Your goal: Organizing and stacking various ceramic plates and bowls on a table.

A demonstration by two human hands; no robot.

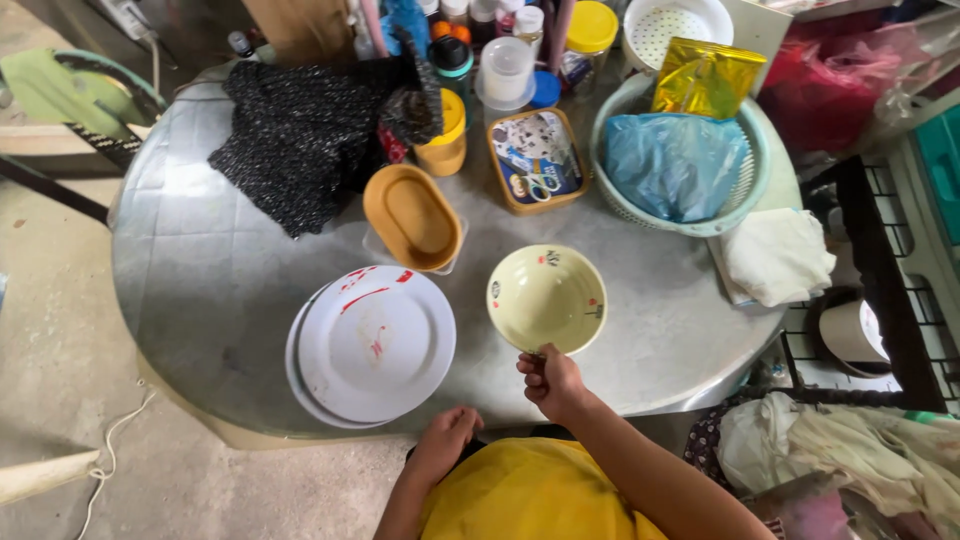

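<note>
The right hand (pixel 549 380) pinches the near rim of a pale yellow bowl (pixel 546 297), fingers curled tight around the edge, the bowl sitting at the near edge of the round metal tabletop (pixel 200 290). The left hand (pixel 447 437) hangs loosely curled and empty just off the near edge, below a stack of white plates (pixel 372 343) with red markings.

Toward the middle lies an orange oval lid (pixel 412 216) on a clear container, and beside it a rectangular tub (pixel 536 158) whose printed lid is blue and white. At the far right edge a pale green basket (pixel 745 180) carries a crumpled blue plastic bag (pixel 672 163) and a shiny gold foil packet (pixel 706 78). A folded white cloth (pixel 776 257) rests by the right edge. A black speckled knit garment (pixel 300 135) sprawls over the far left side, partly covering a yellow jar (pixel 446 142).

The bottles and jars (pixel 500 40) at the far edge are cut off by the frame, their labels too small to make out.
</note>
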